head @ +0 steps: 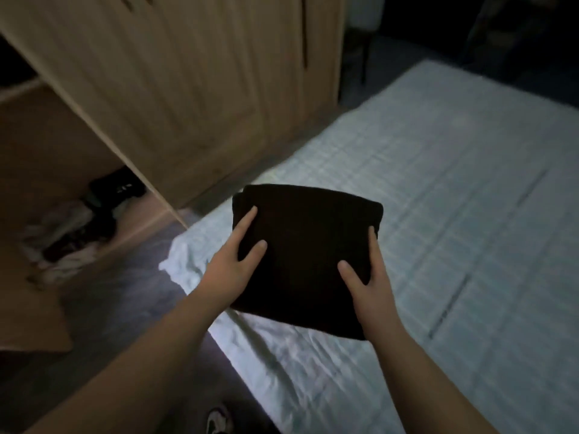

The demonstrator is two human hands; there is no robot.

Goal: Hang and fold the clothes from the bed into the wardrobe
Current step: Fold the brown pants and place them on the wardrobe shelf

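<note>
A folded black garment (305, 245) is lifted above the near corner of the bed (438, 214), which has a pale checked sheet. My left hand (233, 270) grips its left edge, thumb and forefinger on top and the other fingers hidden underneath. My right hand (368, 277) grips its right edge the same way. The wooden wardrobe (175, 89) stands to the left. Its left section is open, with a heap of dark and light clothes (75, 227) on its floor.
A strip of grey floor (125, 308) runs between bed and wardrobe. An open wardrobe door (34, 327) reaches out at lower left. A shoe (219, 419) shows at the bottom edge. The far right corner of the room is dark.
</note>
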